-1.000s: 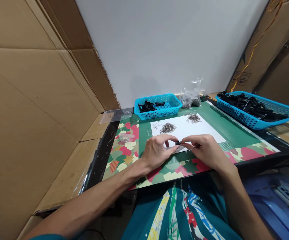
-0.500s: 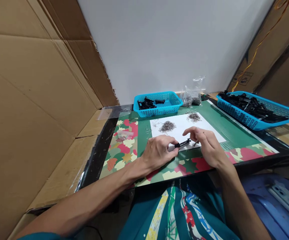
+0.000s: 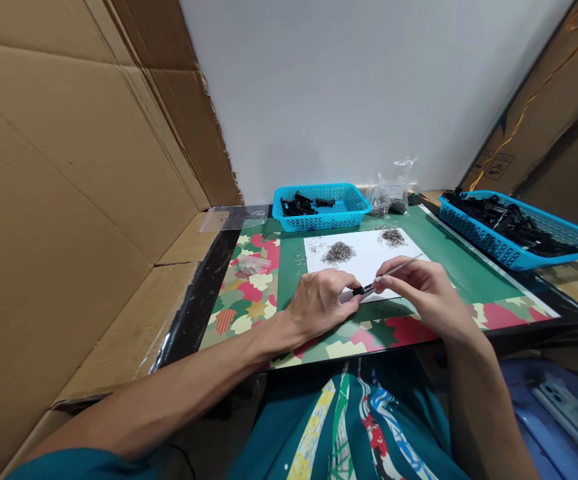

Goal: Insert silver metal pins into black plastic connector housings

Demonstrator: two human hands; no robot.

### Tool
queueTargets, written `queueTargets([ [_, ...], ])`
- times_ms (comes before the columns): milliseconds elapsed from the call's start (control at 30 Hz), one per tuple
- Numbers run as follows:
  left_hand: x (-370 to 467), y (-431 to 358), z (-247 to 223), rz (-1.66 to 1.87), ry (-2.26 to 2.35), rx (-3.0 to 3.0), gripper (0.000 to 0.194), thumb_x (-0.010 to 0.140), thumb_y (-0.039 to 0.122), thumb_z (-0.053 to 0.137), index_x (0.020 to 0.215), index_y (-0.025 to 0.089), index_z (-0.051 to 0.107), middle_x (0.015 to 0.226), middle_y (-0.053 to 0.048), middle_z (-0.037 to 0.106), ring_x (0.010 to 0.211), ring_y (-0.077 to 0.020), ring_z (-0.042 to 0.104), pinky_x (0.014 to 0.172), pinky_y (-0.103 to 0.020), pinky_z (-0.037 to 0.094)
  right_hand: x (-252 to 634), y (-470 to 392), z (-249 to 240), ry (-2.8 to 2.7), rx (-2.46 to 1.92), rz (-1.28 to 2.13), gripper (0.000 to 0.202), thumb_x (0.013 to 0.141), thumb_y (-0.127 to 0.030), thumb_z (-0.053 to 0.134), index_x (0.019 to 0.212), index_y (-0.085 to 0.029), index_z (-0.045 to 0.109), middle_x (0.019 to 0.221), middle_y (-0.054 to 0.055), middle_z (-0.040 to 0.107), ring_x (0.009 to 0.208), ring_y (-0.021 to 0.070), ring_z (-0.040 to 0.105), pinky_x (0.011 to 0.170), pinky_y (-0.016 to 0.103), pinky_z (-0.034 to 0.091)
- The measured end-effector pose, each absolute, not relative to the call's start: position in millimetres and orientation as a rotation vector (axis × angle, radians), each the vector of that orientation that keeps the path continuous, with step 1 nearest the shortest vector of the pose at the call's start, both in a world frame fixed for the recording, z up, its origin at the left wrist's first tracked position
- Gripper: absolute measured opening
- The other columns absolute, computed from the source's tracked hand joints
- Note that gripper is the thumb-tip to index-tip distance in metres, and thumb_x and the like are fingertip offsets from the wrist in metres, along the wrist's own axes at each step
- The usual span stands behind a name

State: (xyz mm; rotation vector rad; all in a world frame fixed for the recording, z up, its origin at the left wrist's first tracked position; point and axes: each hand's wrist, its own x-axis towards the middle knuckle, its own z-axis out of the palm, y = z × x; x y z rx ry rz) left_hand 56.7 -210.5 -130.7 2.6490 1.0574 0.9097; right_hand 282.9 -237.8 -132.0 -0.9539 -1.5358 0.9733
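My left hand (image 3: 321,303) rests at the front of the white sheet, thumb and fingers pinching a small black plastic part (image 3: 359,291). Its near end is hidden by the fingers. From the right, my right hand (image 3: 421,287) holds a slim grey metal tool (image 3: 403,265), tweezers-like, in its fingertips. The tool slants down to the left, and its tip is at or very near the black part. Just behind the hands, a pile of tiny metal pieces (image 3: 339,252) lies on the white sheet (image 3: 369,263), with a smaller pile (image 3: 392,238) farther right.
A blue basket (image 3: 313,221) with several black parts stands at the back. A fuller blue basket (image 3: 509,247) is on the right. Clear bags (image 3: 391,197) of small pieces lean by the wall. Cardboard (image 3: 69,147) walls the left side. A phone (image 3: 571,407) lies low right.
My right hand has brought the metal tool up to the black part, its fingers now closed round the tool in a pen-like grip. My left hand still holds the part in about the same place.
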Motion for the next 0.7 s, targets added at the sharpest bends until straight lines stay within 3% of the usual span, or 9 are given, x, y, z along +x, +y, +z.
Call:
queueTargets([
  [133, 56, -210, -133, 0.906, 1.074, 2.678, 0.013, 0.086, 0.021, 0.078, 0.099, 0.019, 0.08, 0.083, -0.003, 0.078, 0.073, -0.0188, 0.07, 0.067, -0.028, 0.048, 269, -240, -127, -1.804, -1.056, 0.705, 0.018, 0.104, -0.032, 0.061, 0.093, -0.019, 0.066, 0.093, 0.006, 0.07, 0.082, 0.0181, 0.063, 0.075, 0.03, 0.052],
  [233, 56, -209, -134, 0.904, 1.075, 2.706, 0.011, 0.088, 0.025, 0.078, 0.098, 0.019, 0.08, 0.081, -0.003, 0.076, 0.071, -0.0185, 0.069, 0.066, -0.028, 0.048, 264, -240, -129, -1.88, -1.111, 0.676, 0.014, 0.106, -0.025, 0.053, 0.096, -0.021, 0.061, 0.089, 0.003, 0.066, 0.08, 0.018, 0.059, 0.075, 0.031, 0.049],
  [700, 56, -210, -129, 0.896, 1.034, 2.633, 0.01, 0.088, 0.021, 0.078, 0.097, 0.017, 0.08, 0.081, -0.003, 0.076, 0.068, -0.017, 0.066, 0.065, -0.028, 0.047, 265, -241, -130, -1.939, -1.19, 0.676, 0.011, 0.105, -0.021, 0.052, 0.097, -0.021, 0.06, 0.092, 0.003, 0.069, 0.084, 0.0196, 0.064, 0.077, 0.032, 0.048],
])
